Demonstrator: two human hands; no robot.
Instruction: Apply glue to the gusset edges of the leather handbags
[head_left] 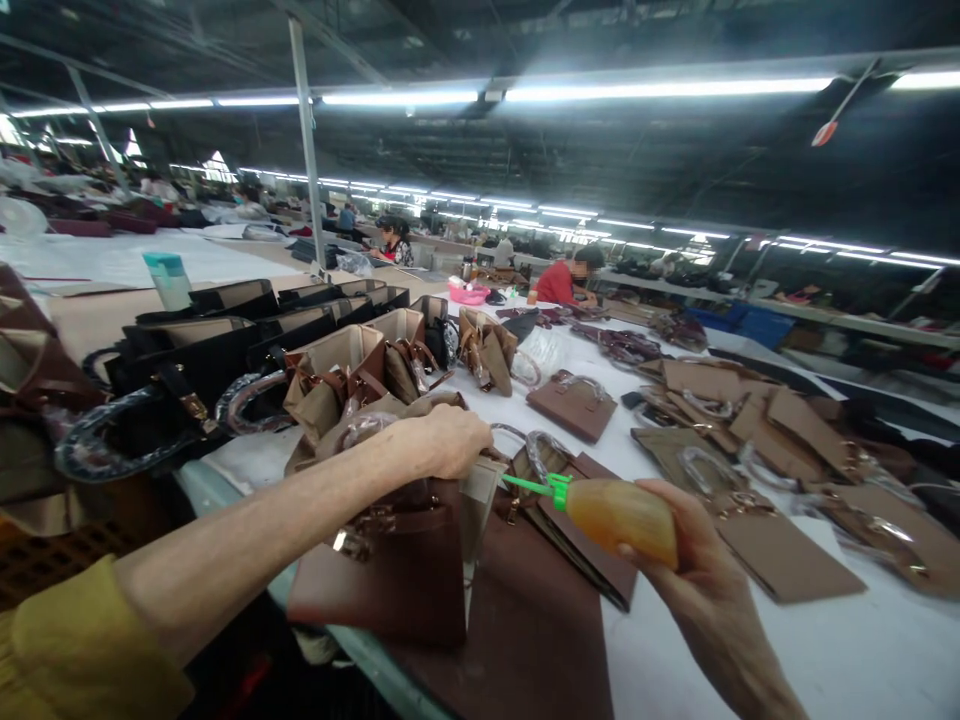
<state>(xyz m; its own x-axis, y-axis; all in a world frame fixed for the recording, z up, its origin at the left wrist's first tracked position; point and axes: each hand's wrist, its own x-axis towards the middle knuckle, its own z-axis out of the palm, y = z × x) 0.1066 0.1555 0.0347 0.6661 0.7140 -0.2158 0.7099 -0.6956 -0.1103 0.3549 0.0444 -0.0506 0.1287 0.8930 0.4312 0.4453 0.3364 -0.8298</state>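
My right hand (pixel 690 540) is wrapped round a squeeze bottle (pixel 619 518) of amber liquid, tilted to the left. Its thin green nozzle (pixel 529 485) points at the upper edge of a brown handbag (pixel 405 585) standing at the table's front edge. My left hand (pixel 457 440) is closed on the top of that bag, near its open side; the fingertips are mostly hidden behind the hand. Gold-coloured hardware hangs on the bag's front. Just behind the nozzle lies another brown bag (pixel 589 540) with a plastic-wrapped handle.
Black handbags (pixel 195 345) stand in rows at the left, a teal-lidded bottle (pixel 169 280) behind them. Flat tan bag pieces (pixel 787 540) are piled at the right on the white-covered table (pixel 675 670). A person in red (pixel 562 285) sits farther back. A metal post (pixel 306 140) rises beyond.
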